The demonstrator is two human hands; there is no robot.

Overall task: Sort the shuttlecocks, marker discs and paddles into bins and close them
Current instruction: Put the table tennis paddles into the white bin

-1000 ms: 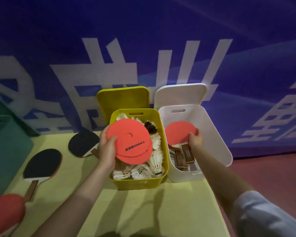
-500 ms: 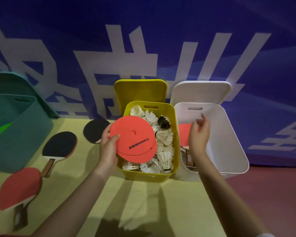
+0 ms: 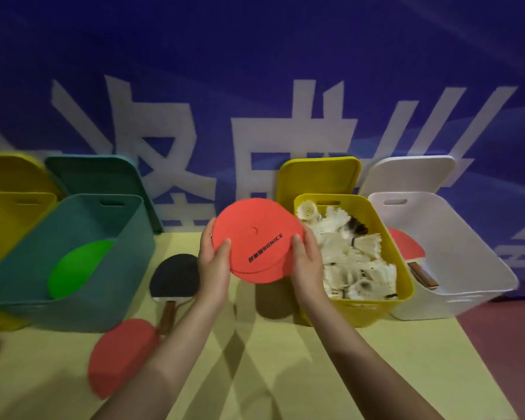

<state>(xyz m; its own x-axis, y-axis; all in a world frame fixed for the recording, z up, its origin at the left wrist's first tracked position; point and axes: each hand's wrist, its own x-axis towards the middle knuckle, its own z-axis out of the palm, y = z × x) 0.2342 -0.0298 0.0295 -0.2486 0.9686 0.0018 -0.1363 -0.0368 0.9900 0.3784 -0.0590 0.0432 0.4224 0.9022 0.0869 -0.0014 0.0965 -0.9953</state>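
Spreading behind everything is a blue banner (image 3: pixel 255 71) with large white characters, and below it a pale yellow desk (image 3: pixel 285 374) carries the bins in a row. At the far left stands a yellow bin (image 3: pixel 9 225), partly cut off by the frame edge, and beside it a teal bin (image 3: pixel 109 268) holding a green marker disc (image 3: pixel 76 268) that leans against its inner wall, with a teal lid (image 3: pixel 103 174) propped behind it. Toward the right, a second yellow bin (image 3: pixel 403 286) is filled with white shuttlecocks (image 3: pixel 355 262), its yellow lid (image 3: pixel 319 177) standing behind it. Touching that bin's right side is a white bin (image 3: pixel 467 286), its white lid (image 3: pixel 412 174) upright behind, and inside it lies a red paddle (image 3: pixel 406 247) with wooden handles showing near it. Between the teal bin and the shuttlecock bin, above the desk, a stack of red marker discs (image 3: pixel 255 237) with black lettering is held tilted toward the camera. The left hand (image 3: pixel 214 268) grasps the stack's left edge, thumb on the face; the right hand (image 3: pixel 308 262) grasps the right edge the same way. On the desk below the left forearm lie a black paddle (image 3: pixel 173 277) and, nearer the camera, a red paddle on the desk (image 3: pixel 119 356).
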